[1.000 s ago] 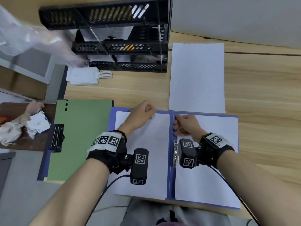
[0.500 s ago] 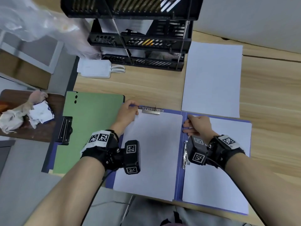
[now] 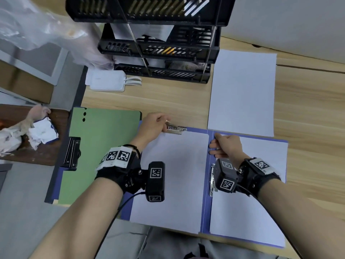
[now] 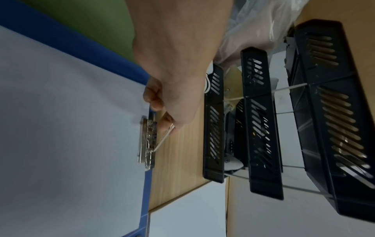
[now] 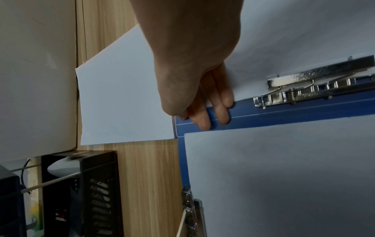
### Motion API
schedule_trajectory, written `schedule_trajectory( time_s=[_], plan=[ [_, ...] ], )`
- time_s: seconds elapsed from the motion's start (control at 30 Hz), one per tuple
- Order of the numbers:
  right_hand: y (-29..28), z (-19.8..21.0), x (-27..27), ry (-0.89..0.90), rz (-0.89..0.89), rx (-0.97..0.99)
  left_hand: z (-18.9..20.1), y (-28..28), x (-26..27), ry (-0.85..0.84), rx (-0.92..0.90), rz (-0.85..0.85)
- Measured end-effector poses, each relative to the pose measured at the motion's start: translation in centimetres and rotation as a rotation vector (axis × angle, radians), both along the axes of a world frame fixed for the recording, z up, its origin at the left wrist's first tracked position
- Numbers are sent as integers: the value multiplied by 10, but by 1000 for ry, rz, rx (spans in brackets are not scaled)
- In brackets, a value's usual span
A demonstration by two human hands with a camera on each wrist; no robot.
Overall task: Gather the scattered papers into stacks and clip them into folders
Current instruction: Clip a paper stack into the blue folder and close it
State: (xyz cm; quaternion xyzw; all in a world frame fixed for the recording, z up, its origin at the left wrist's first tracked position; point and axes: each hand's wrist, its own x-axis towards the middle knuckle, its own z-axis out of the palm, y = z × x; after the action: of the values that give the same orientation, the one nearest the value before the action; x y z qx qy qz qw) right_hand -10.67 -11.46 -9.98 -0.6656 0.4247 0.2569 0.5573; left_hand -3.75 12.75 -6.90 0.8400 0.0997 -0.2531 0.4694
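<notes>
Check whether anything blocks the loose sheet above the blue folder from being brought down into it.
Nothing visible lies on the loose sheet. In the blue folder, both halves already hold paper, and the right hand rests at the spine.

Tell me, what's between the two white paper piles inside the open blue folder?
Between the left pile and the right pile runs the blue folder's bare spine strip. The right hand rests its fingers on it, as the right wrist view shows.

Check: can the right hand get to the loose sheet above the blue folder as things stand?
Probably yes. The loose sheet lies flat and uncovered just beyond the right hand, with nothing between; but that hand now presses the blue folder at its spine, so it must let go.
</notes>
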Motion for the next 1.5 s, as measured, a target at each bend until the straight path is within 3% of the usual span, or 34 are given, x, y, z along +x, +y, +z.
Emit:
schedule_trajectory(
  time_s=[0.13,0.3,0.6,0.87,0.93,1.07,1.17,1.3,1.5],
  plan=[
    [0,0,0,2,-5,-2,-5,13,-4,97,-5,57],
    [0,-2,1,-3,-8,4,-23,22,-8,18,34,161],
    [-1,-3,2,4,-12,1,-43,34,-11,-9,203,155],
    [-2,-2,4,8,19,28,-36,37,-20,-63,140,201],
    [-3,0,4,1,9,52,-31,45,-27,-90,141,279],
    [-1,7,0,-5,28,96,-28,79,-49,-33,164,429],
    [0,17,-7,-19,34,195,-22,94,-64,81,63,487],
    [3,35,-22,-58,1,219,-17,93,-80,228,-58,458],
    [7,41,-59,-71,-38,208,-18,93,-113,255,-51,417]
  ],
)
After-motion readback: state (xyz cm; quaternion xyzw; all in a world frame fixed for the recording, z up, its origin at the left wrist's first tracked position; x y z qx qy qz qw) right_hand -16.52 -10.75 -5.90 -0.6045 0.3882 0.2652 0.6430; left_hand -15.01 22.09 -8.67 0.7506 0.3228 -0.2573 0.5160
